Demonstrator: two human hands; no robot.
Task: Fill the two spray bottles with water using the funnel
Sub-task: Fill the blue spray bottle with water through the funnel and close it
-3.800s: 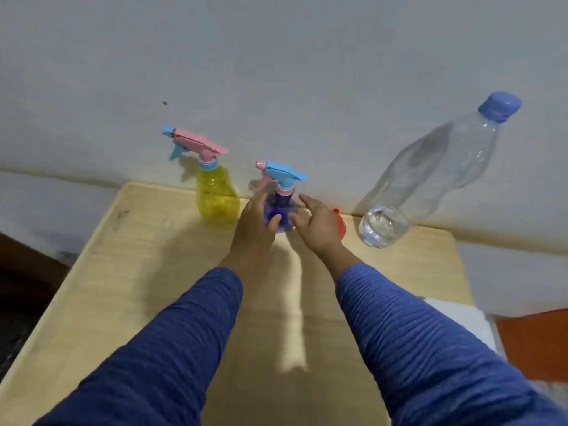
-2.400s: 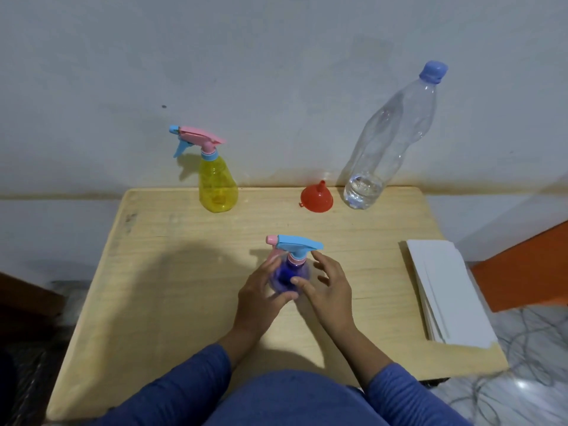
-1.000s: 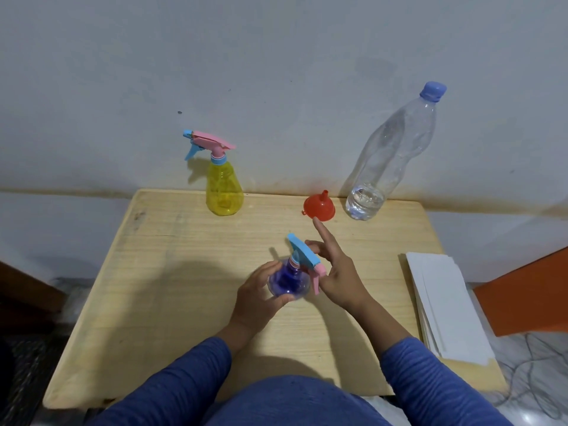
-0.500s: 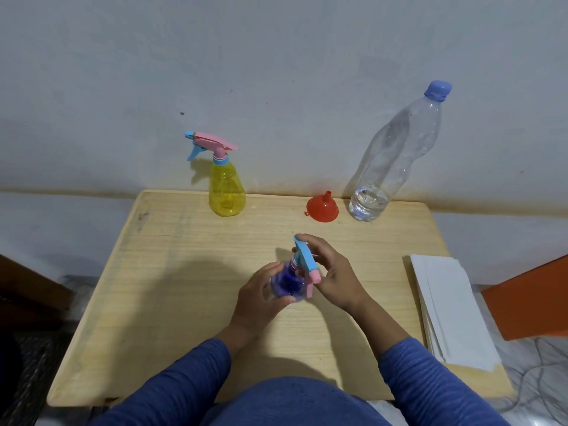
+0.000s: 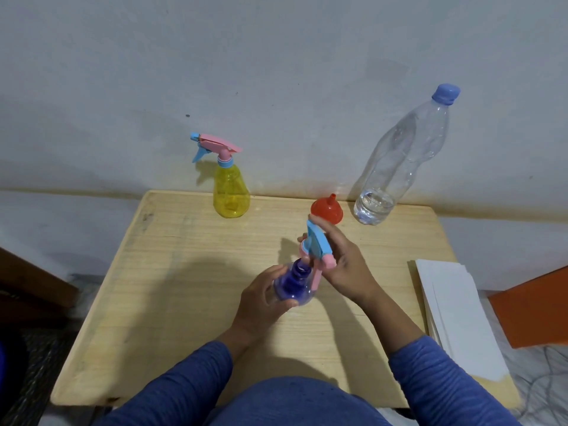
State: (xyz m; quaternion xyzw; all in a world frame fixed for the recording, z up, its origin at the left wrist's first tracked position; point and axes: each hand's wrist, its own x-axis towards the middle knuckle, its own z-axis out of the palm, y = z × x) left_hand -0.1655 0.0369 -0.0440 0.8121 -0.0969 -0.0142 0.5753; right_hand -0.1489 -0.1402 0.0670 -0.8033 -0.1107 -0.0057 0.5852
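Note:
My left hand (image 5: 261,299) grips the blue spray bottle (image 5: 293,285) at the middle of the wooden table (image 5: 172,272); its neck is uncovered. My right hand (image 5: 342,262) holds the blue and pink spray head (image 5: 318,245) lifted just above and to the right of that neck. The yellow spray bottle (image 5: 231,192), its pink and blue head on, stands at the far edge. A red funnel (image 5: 326,209) lies upside down, spout up, beside a clear water bottle (image 5: 399,167) with a blue cap and a little water at the bottom.
A stack of white paper (image 5: 455,315) lies on the table's right side, overhanging the edge. An orange object (image 5: 531,309) is past it on the right. The grey wall (image 5: 276,72) rises right behind the table.
I pulled the blue bottle from the back to the table's middle, twisted its spray head round with my right hand, and now the head has come up off the neck.

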